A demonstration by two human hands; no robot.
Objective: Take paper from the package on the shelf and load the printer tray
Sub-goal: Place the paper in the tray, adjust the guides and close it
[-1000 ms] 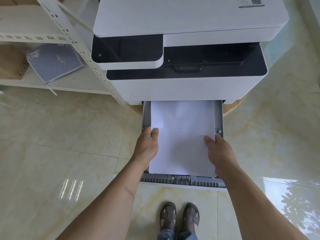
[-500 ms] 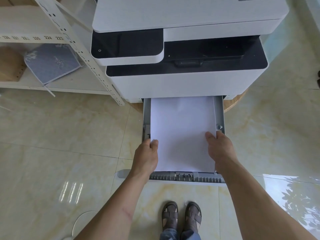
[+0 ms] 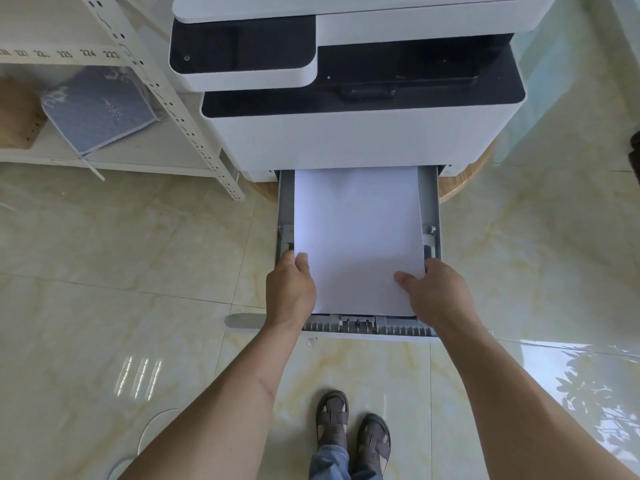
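A white and black printer (image 3: pixel 346 133) stands in front of me with its grey paper tray (image 3: pixel 431 202) pulled out toward me. A stack of white paper (image 3: pixel 358 233) lies inside the tray, its far end under the printer body. My left hand (image 3: pixel 291 289) grips the near left edge of the stack, thumb on top. My right hand (image 3: pixel 438 292) holds the near right corner, thumb resting on the sheet. The paper's right edge sits slightly skewed against the tray wall.
A white metal shelf (image 3: pixel 166 98) stands to the left, holding a blue-grey plastic-wrapped package (image 3: pixel 97 112) and a brown box (image 3: pixel 17 116). The printer rests on a round wooden top (image 3: pixel 464 181). My sandalled feet (image 3: pixel 349 431) stand on the glossy tiled floor below the tray.
The paper has slid further into the tray and lies lower. Both hands have shifted toward the stack's near corners.
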